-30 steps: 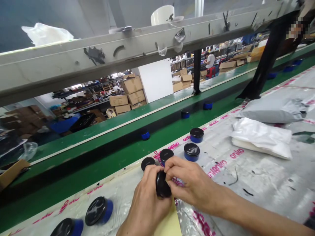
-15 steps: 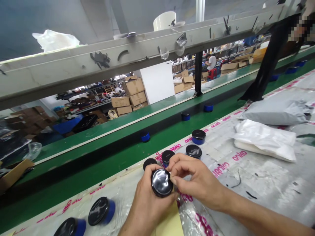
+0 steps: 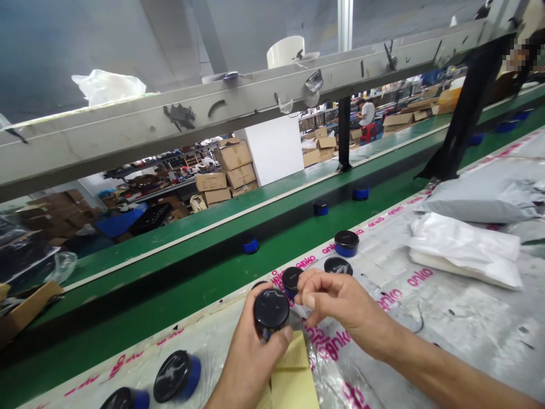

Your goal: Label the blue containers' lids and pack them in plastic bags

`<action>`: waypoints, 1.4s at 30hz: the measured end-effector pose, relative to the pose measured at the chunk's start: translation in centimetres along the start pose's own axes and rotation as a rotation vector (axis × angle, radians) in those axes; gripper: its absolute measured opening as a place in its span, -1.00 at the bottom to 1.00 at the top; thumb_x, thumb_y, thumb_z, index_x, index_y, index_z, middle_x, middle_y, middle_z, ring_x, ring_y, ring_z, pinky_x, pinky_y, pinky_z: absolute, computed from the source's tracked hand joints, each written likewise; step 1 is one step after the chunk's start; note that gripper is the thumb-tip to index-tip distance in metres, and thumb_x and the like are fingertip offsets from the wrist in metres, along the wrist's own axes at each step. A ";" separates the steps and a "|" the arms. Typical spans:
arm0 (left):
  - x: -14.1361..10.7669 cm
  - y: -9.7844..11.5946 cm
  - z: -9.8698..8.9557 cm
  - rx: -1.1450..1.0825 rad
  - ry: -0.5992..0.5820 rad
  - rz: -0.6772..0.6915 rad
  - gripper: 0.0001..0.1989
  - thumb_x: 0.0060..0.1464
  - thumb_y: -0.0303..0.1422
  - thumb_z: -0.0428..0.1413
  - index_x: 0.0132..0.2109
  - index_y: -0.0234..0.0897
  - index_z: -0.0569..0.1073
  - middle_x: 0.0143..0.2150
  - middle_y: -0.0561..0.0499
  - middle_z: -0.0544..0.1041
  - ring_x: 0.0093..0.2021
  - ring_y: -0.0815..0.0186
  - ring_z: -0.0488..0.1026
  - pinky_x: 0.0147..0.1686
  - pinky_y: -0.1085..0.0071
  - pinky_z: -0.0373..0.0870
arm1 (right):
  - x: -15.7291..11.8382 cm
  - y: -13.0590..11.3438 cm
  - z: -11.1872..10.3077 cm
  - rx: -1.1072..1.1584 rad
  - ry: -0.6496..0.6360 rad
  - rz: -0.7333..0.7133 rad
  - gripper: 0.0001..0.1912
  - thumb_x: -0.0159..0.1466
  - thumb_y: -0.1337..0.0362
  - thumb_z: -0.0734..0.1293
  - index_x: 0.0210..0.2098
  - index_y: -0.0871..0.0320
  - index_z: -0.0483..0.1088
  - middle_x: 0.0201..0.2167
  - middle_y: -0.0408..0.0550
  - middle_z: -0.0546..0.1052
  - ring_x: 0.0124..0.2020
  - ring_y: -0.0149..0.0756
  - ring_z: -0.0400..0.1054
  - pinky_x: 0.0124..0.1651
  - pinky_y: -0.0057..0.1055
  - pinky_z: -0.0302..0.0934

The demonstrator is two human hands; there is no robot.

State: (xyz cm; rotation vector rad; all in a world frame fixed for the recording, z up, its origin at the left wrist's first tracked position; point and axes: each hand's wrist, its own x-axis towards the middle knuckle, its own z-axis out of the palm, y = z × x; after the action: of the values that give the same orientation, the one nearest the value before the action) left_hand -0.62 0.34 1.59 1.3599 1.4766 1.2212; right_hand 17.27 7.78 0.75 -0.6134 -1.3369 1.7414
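Now curling left hand [image 3: 251, 352] round tub [image 3: 271, 316] near bench edge [image 3: 204, 318], drawing pinched right hand [image 3: 336, 301] (can't tell if empty) off, baring lid [image 3: 271, 304]

left hand [image 3: 249, 358] — curved in grip | right hand [image 3: 343, 301] — fingers [image 3: 315, 281] curled inward

The left hand [image 3: 251, 355] grips a round black-lidded container [image 3: 271, 309], lid facing the camera, above a sheet of yellow paper [image 3: 294, 389]. Just beside it, the right hand [image 3: 340, 304] has its thumb and fingers drawn together; whether they pinch anything is too small to tell. More black-and-blue containers [image 3: 176, 376] sit on the plastic-covered table [image 3: 366, 355], with a white packet [image 3: 464, 250] and grey bag [image 3: 485, 200] at right. Small blue containers [image 3: 251, 245] lie along the green conveyor belt [image 3: 204, 287]. Beyond are cardboard boxes [image 3: 234, 156] and a person [image 3: 367, 113] on a red stool [image 3: 368, 132].
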 end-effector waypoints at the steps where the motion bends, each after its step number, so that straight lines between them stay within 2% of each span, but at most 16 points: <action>1: 0.0 -0.1 0.1 0.017 0.019 -0.002 -0.46 -0.05 -0.34 0.26 0.10 -0.17 0.33 0.07 -0.05 0.48 0.05 0.17 0.44 0.00 0.35 0.37 | 0.0 0.0 0.0 0.014 0.000 0.006 -0.78 0.14 0.20 0.47 -0.50 0.19 0.43 -0.25 -0.10 0.38 -0.33 -0.38 0.31 -0.35 -0.45 0.38; 5: 0.2 -0.6 0.7 0.054 0.173 0.008 -0.45 -0.29 -0.33 0.38 -0.10 -0.19 0.36 -0.22 0.04 0.54 -0.24 0.23 0.50 -0.25 0.40 0.41 | 0.2 -0.4 0.1 0.075 0.016 0.050 -0.77 0.09 0.20 0.48 -0.52 0.22 0.43 -0.25 -0.09 0.39 -0.36 -0.40 0.29 -0.38 -0.45 0.39; 7: 0.3 -0.5 0.8 -0.057 0.243 0.031 -0.44 -0.32 -0.28 0.41 -0.15 -0.19 0.34 -0.18 0.00 0.56 -0.19 0.18 0.53 -0.20 0.37 0.43 | 0.3 -0.5 0.1 0.104 0.016 0.071 -0.77 0.08 0.21 0.48 -0.52 0.22 0.42 -0.26 -0.08 0.39 -0.37 -0.40 0.28 -0.39 -0.45 0.39; 9: 0.4 -0.3 0.8 -0.205 0.276 0.015 -0.37 -0.32 -0.21 0.42 -0.09 -0.19 0.34 -0.08 -0.07 0.58 -0.10 0.11 0.55 -0.12 0.29 0.46 | 0.3 -0.5 0.1 0.126 0.009 0.083 -0.77 0.09 0.20 0.48 -0.51 0.22 0.43 -0.26 -0.07 0.40 -0.34 -0.37 0.29 -0.39 -0.44 0.39; 12: 0.5 0.2 0.4 -0.354 0.269 -0.102 -0.25 -0.29 -0.13 0.43 0.07 -0.16 0.35 -0.12 -0.07 0.59 -0.14 0.09 0.57 -0.22 0.32 0.49 | 0.3 -0.5 0.1 0.150 0.006 0.089 -0.78 0.10 0.20 0.47 -0.49 0.22 0.44 -0.26 -0.04 0.40 -0.30 -0.33 0.30 -0.39 -0.44 0.39; 14: 0.5 0.2 0.1 -0.453 0.237 -0.167 -0.21 -0.26 -0.11 0.41 0.14 -0.15 0.35 -0.08 -0.09 0.59 -0.07 0.05 0.56 -0.23 0.32 0.50 | 0.4 -0.4 0.0 0.159 0.005 0.091 -0.79 0.10 0.21 0.47 -0.49 0.22 0.44 -0.27 -0.05 0.41 -0.30 -0.33 0.30 -0.40 -0.44 0.38; 18: 0.5 -0.4 0.0 -0.579 0.115 -0.230 -0.15 -0.30 -0.21 0.38 0.22 -0.19 0.36 0.08 -0.15 0.56 0.12 -0.02 0.47 0.03 0.22 0.44 | 0.5 -0.2 -0.2 0.162 -0.003 0.093 -0.82 0.14 0.21 0.45 -0.42 0.22 0.48 -0.32 -0.05 0.43 -0.28 -0.32 0.33 -0.39 -0.44 0.37; 21: 0.6 -0.9 0.2 -0.453 0.165 -0.172 -0.17 -0.32 -0.21 0.42 0.17 -0.23 0.40 0.09 -0.15 0.56 0.11 0.01 0.48 0.09 0.25 0.39 | 0.4 0.0 -0.3 0.161 -0.004 0.090 -0.83 0.17 0.21 0.44 -0.34 0.22 0.51 -0.31 -0.04 0.45 -0.25 -0.30 0.35 -0.37 -0.44 0.37; 24: 0.7 -1.0 0.4 -0.272 0.259 -0.113 -0.20 -0.40 -0.19 0.47 0.06 -0.25 0.43 -0.04 -0.12 0.61 -0.09 0.12 0.55 -0.08 0.32 0.46 | 0.2 0.1 -0.1 0.179 -0.017 0.100 -0.83 0.16 0.22 0.45 -0.39 0.22 0.50 -0.26 -0.03 0.46 -0.23 -0.30 0.37 -0.37 -0.44 0.38; 26: 0.8 -1.0 0.6 -0.239 0.289 -0.089 -0.26 -0.42 -0.17 0.48 -0.04 -0.23 0.41 -0.14 -0.07 0.62 -0.19 0.17 0.56 -0.18 0.36 0.47 | 0.0 0.1 0.3 0.196 -0.041 0.118 -0.82 0.13 0.22 0.46 -0.45 0.23 0.49 -0.20 -0.02 0.47 -0.23 -0.30 0.39 -0.36 -0.45 0.37; 30: 0.7 -1.0 1.0 -0.335 0.284 -0.047 -0.31 -0.42 -0.17 0.48 -0.10 -0.21 0.40 -0.10 -0.05 0.60 -0.16 0.17 0.56 -0.16 0.36 0.47 | -0.1 0.4 1.0 0.235 -0.072 0.163 -0.80 0.07 0.22 0.50 -0.48 0.24 0.49 -0.15 0.00 0.50 -0.29 -0.34 0.41 -0.37 -0.47 0.35; 33: 0.4 -1.0 1.1 -0.394 0.219 -0.123 -0.21 -0.38 -0.16 0.46 0.06 -0.19 0.41 -0.06 -0.07 0.59 -0.11 0.15 0.55 -0.09 0.34 0.44 | 0.1 0.7 1.0 0.262 -0.045 0.190 -0.77 0.07 0.20 0.51 -0.44 0.24 0.50 -0.18 0.02 0.53 -0.28 -0.33 0.41 -0.34 -0.47 0.35; 36: 0.1 -1.0 1.1 -0.408 0.162 -0.131 -0.15 -0.30 -0.12 0.41 0.18 -0.21 0.39 0.07 -0.14 0.55 0.08 0.03 0.49 0.07 0.26 0.39 | 0.3 0.7 0.6 0.249 -0.004 0.200 -0.75 0.09 0.18 0.51 -0.34 0.24 0.54 -0.17 0.05 0.54 -0.24 -0.31 0.42 -0.29 -0.44 0.36; 39: 0.2 -0.9 1.4 -0.267 0.198 -0.063 -0.29 -0.29 -0.20 0.39 0.08 -0.24 0.44 0.06 -0.15 0.55 0.04 0.05 0.51 0.05 0.26 0.42 | 0.4 0.6 0.4 0.219 0.016 0.196 -0.72 0.11 0.18 0.50 -0.26 0.24 0.56 -0.17 0.04 0.55 -0.29 -0.36 0.40 -0.29 -0.44 0.34; 42: 0.5 -0.7 1.7 -0.041 0.310 -0.024 -0.38 -0.35 -0.31 0.38 -0.05 -0.21 0.40 -0.10 -0.07 0.58 -0.14 0.14 0.54 -0.13 0.30 0.46 | 0.3 0.5 0.5 0.187 0.031 0.184 -0.78 0.11 0.19 0.49 -0.38 0.25 0.54 -0.04 0.05 0.51 -0.30 -0.39 0.38 -0.29 -0.44 0.32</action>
State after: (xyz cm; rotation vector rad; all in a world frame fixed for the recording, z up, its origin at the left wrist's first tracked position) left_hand 0.81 1.08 0.51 1.1597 1.6623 1.4896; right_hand 16.59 7.72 0.46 -0.6713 -1.1085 1.9706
